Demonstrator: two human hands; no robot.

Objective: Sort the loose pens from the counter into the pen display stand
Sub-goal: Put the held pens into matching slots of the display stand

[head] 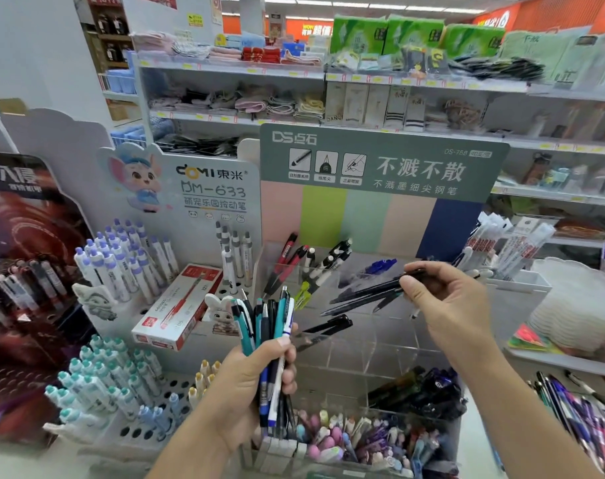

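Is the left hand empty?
No, the left hand grips a bunch of pens upright.

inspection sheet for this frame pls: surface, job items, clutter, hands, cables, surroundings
Surface: counter mostly hidden under displays; bare strip at the bottom left.
Job items: clear pen display stand, several compartments partly filled; bunch of mixed pens; dark pens.
Clutter: red-and-white pen box lying on the neighbouring white display.
Hands: left hand grips the bunch; right hand pinches the dark pens over the stand.
Cables: nothing seen.
Surroundings: shop shelves of textiles behind.
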